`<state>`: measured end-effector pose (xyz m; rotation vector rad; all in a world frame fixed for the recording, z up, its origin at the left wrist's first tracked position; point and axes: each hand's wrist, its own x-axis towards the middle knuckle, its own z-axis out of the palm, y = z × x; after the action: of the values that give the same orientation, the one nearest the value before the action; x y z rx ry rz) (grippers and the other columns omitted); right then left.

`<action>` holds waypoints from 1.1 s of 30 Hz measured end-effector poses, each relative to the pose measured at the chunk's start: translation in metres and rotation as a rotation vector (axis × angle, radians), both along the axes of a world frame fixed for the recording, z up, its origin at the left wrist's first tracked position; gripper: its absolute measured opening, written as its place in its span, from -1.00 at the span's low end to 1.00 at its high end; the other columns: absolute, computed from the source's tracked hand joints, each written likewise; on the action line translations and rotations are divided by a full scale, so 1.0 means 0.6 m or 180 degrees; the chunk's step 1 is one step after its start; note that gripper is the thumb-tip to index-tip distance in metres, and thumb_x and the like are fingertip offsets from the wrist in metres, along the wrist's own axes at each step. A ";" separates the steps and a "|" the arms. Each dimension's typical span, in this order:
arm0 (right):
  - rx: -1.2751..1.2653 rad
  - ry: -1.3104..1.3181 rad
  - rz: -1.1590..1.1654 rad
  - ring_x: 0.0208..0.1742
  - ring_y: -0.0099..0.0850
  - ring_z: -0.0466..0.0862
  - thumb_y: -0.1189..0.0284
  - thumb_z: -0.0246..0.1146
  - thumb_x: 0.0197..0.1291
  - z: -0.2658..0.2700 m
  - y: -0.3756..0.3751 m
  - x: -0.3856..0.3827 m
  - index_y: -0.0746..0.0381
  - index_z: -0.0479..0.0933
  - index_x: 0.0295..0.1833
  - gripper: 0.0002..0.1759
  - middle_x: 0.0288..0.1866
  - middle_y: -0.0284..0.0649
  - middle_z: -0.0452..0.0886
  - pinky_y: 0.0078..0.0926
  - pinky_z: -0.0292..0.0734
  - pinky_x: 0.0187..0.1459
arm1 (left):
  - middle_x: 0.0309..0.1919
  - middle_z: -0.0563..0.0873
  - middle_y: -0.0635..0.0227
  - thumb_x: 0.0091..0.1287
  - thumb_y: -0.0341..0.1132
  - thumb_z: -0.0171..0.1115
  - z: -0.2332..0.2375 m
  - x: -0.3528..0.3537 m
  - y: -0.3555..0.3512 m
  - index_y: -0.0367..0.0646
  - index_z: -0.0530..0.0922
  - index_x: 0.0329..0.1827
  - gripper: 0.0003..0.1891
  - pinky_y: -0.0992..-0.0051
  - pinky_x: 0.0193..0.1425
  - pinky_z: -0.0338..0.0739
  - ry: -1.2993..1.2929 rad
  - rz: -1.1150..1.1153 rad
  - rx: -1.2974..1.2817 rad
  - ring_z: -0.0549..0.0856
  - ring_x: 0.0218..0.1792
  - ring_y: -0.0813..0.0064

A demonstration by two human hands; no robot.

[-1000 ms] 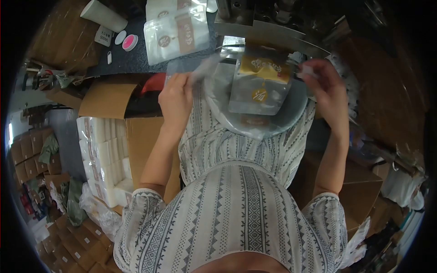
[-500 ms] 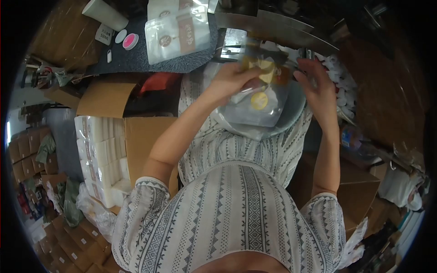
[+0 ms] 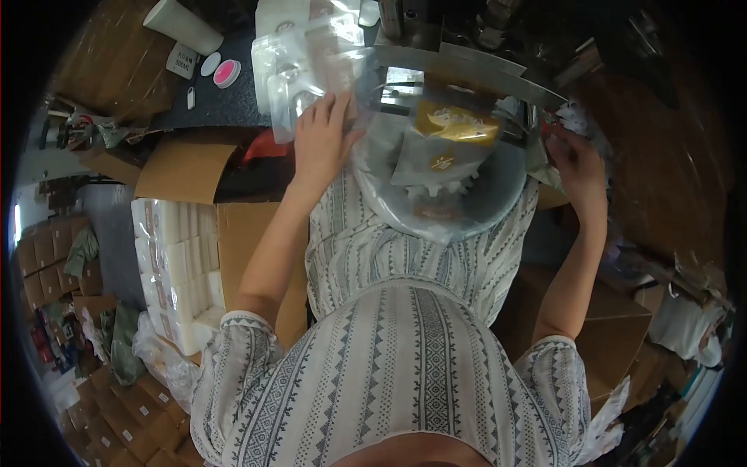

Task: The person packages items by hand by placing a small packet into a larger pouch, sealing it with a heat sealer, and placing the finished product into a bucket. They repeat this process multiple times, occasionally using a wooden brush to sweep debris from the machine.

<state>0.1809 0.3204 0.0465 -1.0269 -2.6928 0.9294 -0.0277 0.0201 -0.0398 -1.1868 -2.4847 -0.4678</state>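
Note:
My left hand (image 3: 320,148) lies with its fingers stretched out on a clear plastic pouch (image 3: 288,105), on top of a pile of printed pouches (image 3: 272,31) at the dark mat's edge. At the right, the fingers of my right hand (image 3: 577,165) are bent together beside a greenish packet (image 3: 542,162) and a small red patch; what they pinch is too small to make out. Between my hands, a pouch with a gold band (image 3: 445,165) leans over a round basin (image 3: 504,204) on my lap. White toothed pieces show below that pouch.
Metal machine parts (image 3: 498,66) stand right behind the basin. On the dark mat (image 3: 233,101) are a white cup (image 3: 183,27) and a pink-topped round tub (image 3: 226,74). An opened carton (image 3: 253,241) with white packs (image 3: 175,265) stands at my left.
My left hand has moved left from over the basin to the pouch pile. My right hand has shifted right and slightly down. The gold-banded pouch over the basin is now uncovered.

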 end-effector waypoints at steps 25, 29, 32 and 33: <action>0.0651 0.0532 0.0239 -0.09 -0.07 0.66 0.26 0.30 0.19 -0.016 0.000 -0.010 0.21 0.53 0.08 -0.60 -0.15 -0.02 0.66 -0.23 0.54 -0.09 | -0.31 0.73 0.32 0.41 -0.12 0.17 0.067 0.075 0.160 -0.35 0.61 -0.07 -0.62 0.55 -0.35 0.55 -0.5463 -0.0050 0.2080 0.67 -0.44 0.57; 0.1741 0.0108 -0.0268 -0.03 0.03 0.62 0.40 0.24 0.17 -0.101 0.057 -0.003 0.21 0.53 0.05 -0.68 -0.09 0.04 0.63 -0.11 0.51 -0.02 | -0.10 0.69 0.14 0.40 -0.12 0.17 0.060 0.027 0.120 -0.35 0.56 0.03 -0.59 0.46 -0.24 0.58 -0.4213 -0.0189 0.1162 0.71 -0.27 0.39; 0.1588 0.0143 -0.0205 0.00 0.03 0.61 0.47 0.23 0.11 -0.101 0.055 -0.006 0.22 0.54 0.04 -0.67 -0.08 0.05 0.62 -0.10 0.49 0.02 | 0.09 0.59 0.07 0.36 -0.12 0.20 0.024 -0.024 0.058 -0.28 0.50 0.15 -0.55 0.32 0.00 0.51 -0.1234 0.0114 0.1517 0.64 -0.05 0.23; 0.1445 0.0240 -0.0110 0.00 0.02 0.61 0.50 0.22 0.08 -0.095 0.056 -0.008 0.23 0.55 0.02 -0.66 -0.07 0.06 0.62 -0.12 0.50 0.02 | 0.08 0.56 0.08 0.34 -0.14 0.21 -0.017 -0.027 0.044 -0.23 0.49 0.16 -0.57 0.27 0.08 0.44 -0.0113 0.0411 0.0688 0.60 -0.03 0.19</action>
<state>0.1760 0.3539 -0.0104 -0.9111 -2.6293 0.3136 -0.0436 0.0462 -0.0500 -0.9362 -2.4474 -0.7065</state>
